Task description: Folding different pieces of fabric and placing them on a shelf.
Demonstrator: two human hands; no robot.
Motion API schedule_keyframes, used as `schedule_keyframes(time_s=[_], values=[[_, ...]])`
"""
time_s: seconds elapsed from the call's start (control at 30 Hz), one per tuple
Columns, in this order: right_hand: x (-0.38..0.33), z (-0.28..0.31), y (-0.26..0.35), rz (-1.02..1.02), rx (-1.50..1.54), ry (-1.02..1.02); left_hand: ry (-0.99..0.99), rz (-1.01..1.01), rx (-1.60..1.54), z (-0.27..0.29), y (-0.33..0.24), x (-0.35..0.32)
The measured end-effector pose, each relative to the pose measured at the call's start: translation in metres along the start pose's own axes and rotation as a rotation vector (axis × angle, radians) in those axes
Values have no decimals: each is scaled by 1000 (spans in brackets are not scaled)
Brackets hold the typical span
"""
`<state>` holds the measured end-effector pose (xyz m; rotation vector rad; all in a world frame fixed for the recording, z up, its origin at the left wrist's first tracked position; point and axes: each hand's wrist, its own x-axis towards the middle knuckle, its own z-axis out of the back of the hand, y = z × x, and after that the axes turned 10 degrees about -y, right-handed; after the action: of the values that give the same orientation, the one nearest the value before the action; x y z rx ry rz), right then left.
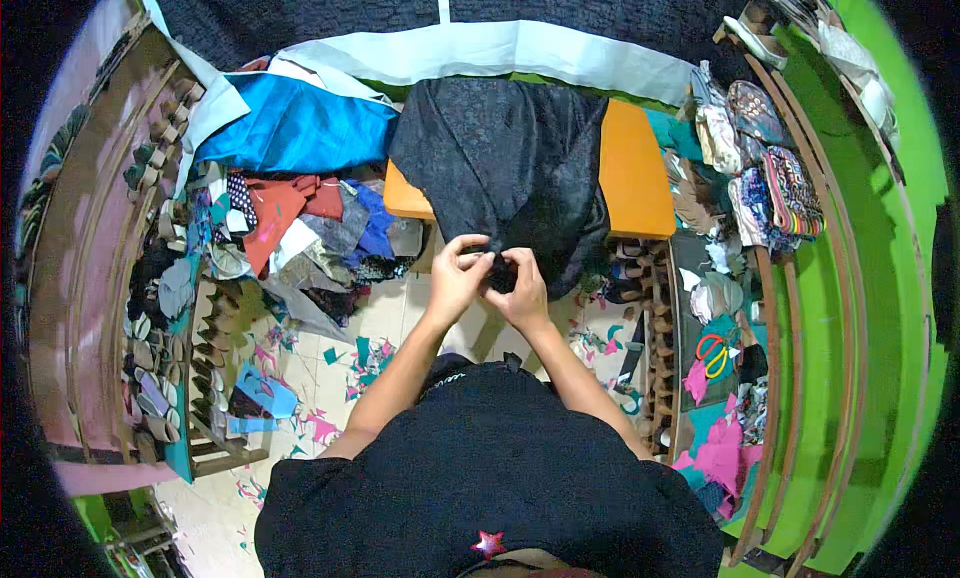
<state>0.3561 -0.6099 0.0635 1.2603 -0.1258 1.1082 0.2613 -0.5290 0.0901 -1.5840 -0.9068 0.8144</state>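
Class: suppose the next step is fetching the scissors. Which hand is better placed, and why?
Probably the right hand: the scissors lie to the right, nearer it than the left hand. Both are at the cloth.

Glossy blue cloth [300, 126], left; rust-red cloth [272, 218], nearby; scissors [714, 356], red-and-yellow handles, right; pink scrap [696, 382], just beside.

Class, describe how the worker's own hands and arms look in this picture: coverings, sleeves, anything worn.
The left hand and right hand are both ungloved. No watch or bracelet shows at either wrist. The forearms are uncovered too: the black top has plain, dark sleeves that leave them bare.
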Motion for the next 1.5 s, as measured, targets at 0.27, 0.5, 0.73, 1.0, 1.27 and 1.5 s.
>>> schedule_keyframes(time_s=[0.27,0.5,0.73,1.0,1.27,1.5], values=[[23,-44,-4,-101,-195,-153,-37,82,-128,15,-24,54],[16,-45,-79,-334,-365,-273,1,67,-399,-4,-72,130],[60,8,-142,-518,-560,-499,-118,-141,-608,-22,-121,226],[122,71,-235,-873,-497,-141,-346,-316,-651,-35,-139,331],[212,104,-302,-1303,322,92,-709,-333,-591,23,-82,379],[276,109,-312,-539,-28,261,-813,-365,-533,43,-91,407]])
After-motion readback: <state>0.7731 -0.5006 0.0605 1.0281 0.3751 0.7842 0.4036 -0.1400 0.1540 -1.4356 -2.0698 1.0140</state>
